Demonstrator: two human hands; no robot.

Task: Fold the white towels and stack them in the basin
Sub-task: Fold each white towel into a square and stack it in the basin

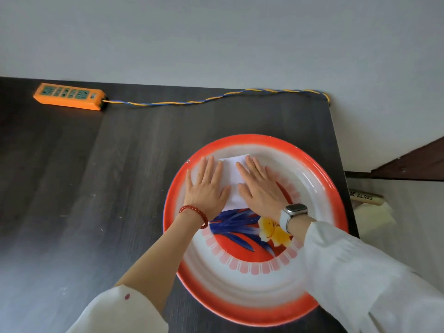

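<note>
A folded white towel (232,175) lies inside the round basin (319,179), toward its far side. The basin has a red rim and a blue and yellow flower painted on its bottom. My left hand (206,188) lies flat, fingers spread, on the towel's left part. My right hand (260,186) lies flat on its right part. Both palms press down on the cloth and cover most of it. Only a strip between the hands and the far edge show. A red bead bracelet circles my left wrist, a watch my right.
The basin stands on a dark wooden table (96,188) near its right edge. An orange power strip (69,96) lies at the far left, its twisted cable (192,100) running along the back edge. A wooden handle (366,197) lies on the floor to the right.
</note>
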